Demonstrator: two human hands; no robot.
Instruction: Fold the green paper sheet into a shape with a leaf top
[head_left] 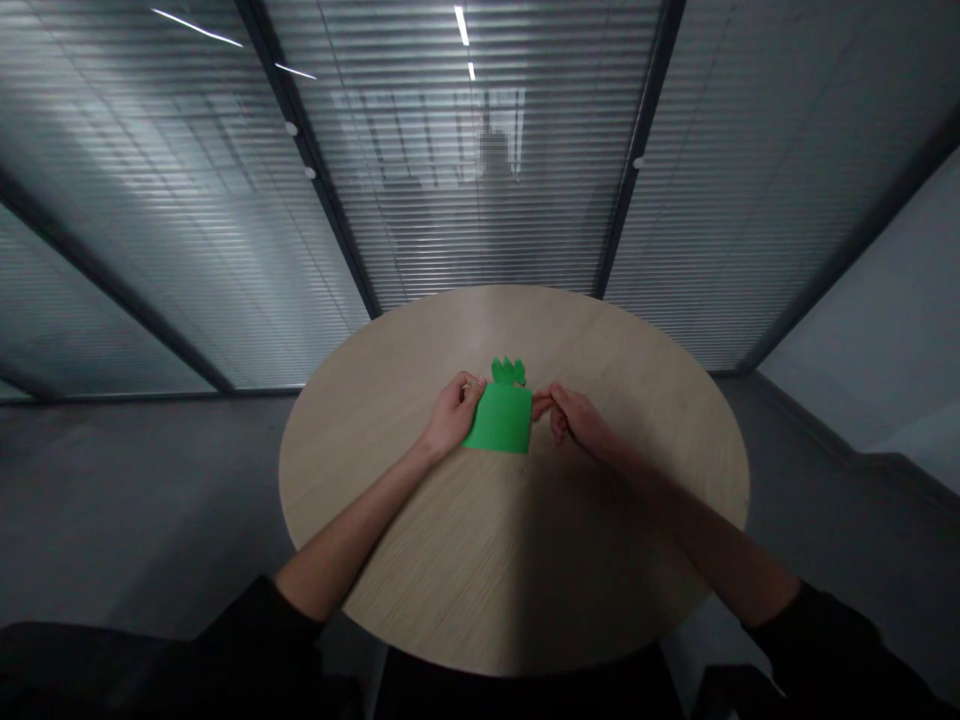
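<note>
A sheet of bright green paper (501, 418) lies on the round wooden table (390, 520), its far end cut or folded into jagged points. My left hand (454, 415) grips the paper's left side near the upper corner. At the right edge, my right hand (577, 420) pinches the paper with its fingertips. The fingertips partly hide that edge, so the exact grip is hard to see.
The pale wood-grain table has a curved rim, with grey floor beyond it. Frosted glass partitions (480, 200) with dark frames and horizontal blinds stand behind it. A blurred shape (493, 155) shows through the glass. My dark sleeves enter at the bottom.
</note>
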